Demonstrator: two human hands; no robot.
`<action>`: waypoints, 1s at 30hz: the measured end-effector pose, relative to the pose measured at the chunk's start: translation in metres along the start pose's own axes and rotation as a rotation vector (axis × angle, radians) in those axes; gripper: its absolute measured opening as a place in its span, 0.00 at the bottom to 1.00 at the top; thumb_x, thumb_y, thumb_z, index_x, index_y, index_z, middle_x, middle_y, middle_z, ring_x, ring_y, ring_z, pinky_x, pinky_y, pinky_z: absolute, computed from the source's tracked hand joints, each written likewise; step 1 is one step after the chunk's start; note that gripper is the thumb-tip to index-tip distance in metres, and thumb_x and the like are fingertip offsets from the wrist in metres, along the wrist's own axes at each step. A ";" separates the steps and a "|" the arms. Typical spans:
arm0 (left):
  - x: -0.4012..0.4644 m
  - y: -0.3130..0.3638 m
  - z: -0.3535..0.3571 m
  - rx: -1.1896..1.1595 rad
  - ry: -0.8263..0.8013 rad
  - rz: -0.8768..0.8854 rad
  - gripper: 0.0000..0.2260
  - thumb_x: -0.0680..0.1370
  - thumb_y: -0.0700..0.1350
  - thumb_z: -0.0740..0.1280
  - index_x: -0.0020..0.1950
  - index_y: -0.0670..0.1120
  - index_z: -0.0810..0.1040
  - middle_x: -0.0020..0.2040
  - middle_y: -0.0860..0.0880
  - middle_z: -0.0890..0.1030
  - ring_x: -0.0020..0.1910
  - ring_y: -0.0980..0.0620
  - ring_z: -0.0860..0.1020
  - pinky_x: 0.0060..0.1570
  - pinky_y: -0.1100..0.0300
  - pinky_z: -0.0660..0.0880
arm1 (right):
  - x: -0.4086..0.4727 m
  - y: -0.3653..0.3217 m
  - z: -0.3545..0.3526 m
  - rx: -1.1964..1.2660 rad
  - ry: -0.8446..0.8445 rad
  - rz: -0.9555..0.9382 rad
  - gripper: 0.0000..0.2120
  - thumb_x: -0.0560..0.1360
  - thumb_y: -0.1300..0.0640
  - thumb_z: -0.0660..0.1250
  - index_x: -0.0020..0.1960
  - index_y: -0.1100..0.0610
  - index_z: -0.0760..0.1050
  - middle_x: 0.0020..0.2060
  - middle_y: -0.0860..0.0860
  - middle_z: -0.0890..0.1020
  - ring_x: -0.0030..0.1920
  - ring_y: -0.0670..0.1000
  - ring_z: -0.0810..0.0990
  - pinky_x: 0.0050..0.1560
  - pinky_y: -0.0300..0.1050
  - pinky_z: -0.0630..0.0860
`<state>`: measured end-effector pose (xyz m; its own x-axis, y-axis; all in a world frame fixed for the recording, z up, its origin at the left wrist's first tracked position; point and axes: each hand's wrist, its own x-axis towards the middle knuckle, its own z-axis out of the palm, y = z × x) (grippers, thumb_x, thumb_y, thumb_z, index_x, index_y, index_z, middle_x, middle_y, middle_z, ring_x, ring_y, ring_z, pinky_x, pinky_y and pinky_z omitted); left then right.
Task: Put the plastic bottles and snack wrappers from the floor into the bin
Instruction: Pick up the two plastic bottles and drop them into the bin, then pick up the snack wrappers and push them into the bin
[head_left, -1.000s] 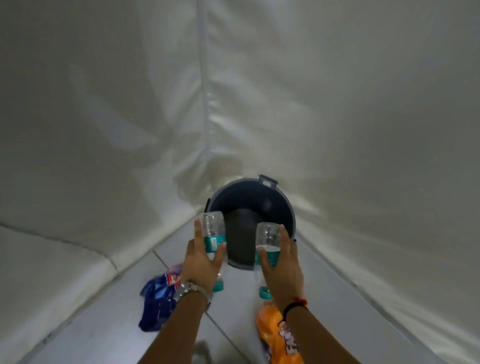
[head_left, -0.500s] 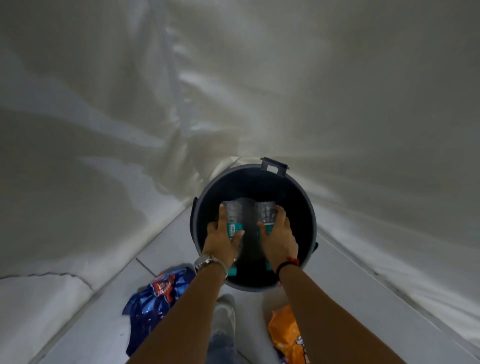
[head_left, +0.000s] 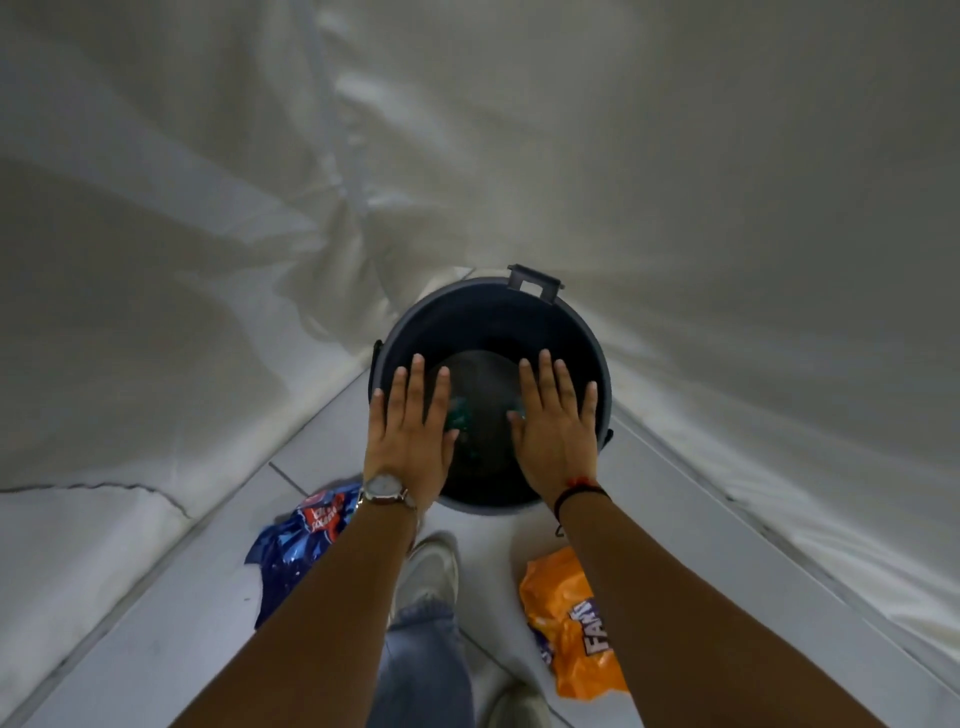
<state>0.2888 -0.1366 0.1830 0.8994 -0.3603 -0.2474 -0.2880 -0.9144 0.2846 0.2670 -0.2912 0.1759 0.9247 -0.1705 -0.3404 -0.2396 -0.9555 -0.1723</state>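
Note:
A dark round bin (head_left: 493, 312) stands on the floor against white sheeting. Both my hands hover flat over its mouth, fingers spread and empty: my left hand (head_left: 410, 431) with a wristwatch, my right hand (head_left: 556, 426) with a cord bracelet. Blurred teal-labelled plastic bottles (head_left: 460, 415) show inside the bin between my hands. A blue snack wrapper (head_left: 296, 551) lies on the floor left of my arm. An orange snack wrapper (head_left: 571, 629) lies on the right, partly under my right forearm.
White sheeting (head_left: 208, 260) covers the walls on both sides and narrows the grey tiled floor (head_left: 171, 639) to a strip. My own leg in jeans and a light shoe (head_left: 431, 571) stand just before the bin.
Both hands carried a bottle each over the bin, lowered them inside and let go. The hands now are open above the rim, and the bottles lie in the bin.

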 end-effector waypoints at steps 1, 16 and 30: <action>-0.010 0.005 -0.003 0.005 -0.017 -0.016 0.29 0.79 0.51 0.55 0.69 0.49 0.36 0.76 0.41 0.46 0.74 0.41 0.46 0.67 0.49 0.39 | -0.010 0.001 -0.005 -0.012 0.001 -0.008 0.26 0.79 0.50 0.49 0.73 0.54 0.43 0.76 0.55 0.47 0.75 0.55 0.45 0.72 0.60 0.39; -0.193 0.066 0.089 0.146 -0.120 0.115 0.25 0.75 0.56 0.57 0.67 0.42 0.64 0.64 0.37 0.74 0.59 0.37 0.75 0.50 0.37 0.73 | -0.249 0.149 0.076 0.010 -0.231 0.273 0.31 0.78 0.44 0.32 0.67 0.57 0.63 0.65 0.59 0.74 0.63 0.59 0.74 0.59 0.68 0.69; -0.109 0.110 0.291 0.296 -0.073 0.741 0.29 0.71 0.55 0.62 0.70 0.47 0.61 0.70 0.41 0.66 0.68 0.40 0.64 0.59 0.37 0.69 | -0.251 0.162 0.281 1.105 0.171 1.267 0.41 0.72 0.46 0.65 0.73 0.55 0.41 0.74 0.59 0.56 0.72 0.61 0.58 0.71 0.65 0.57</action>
<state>0.0633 -0.2519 -0.0280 0.4188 -0.8951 -0.1528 -0.8868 -0.4394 0.1433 -0.0872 -0.3350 -0.0257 0.0037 -0.7355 -0.6775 -0.8117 0.3935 -0.4316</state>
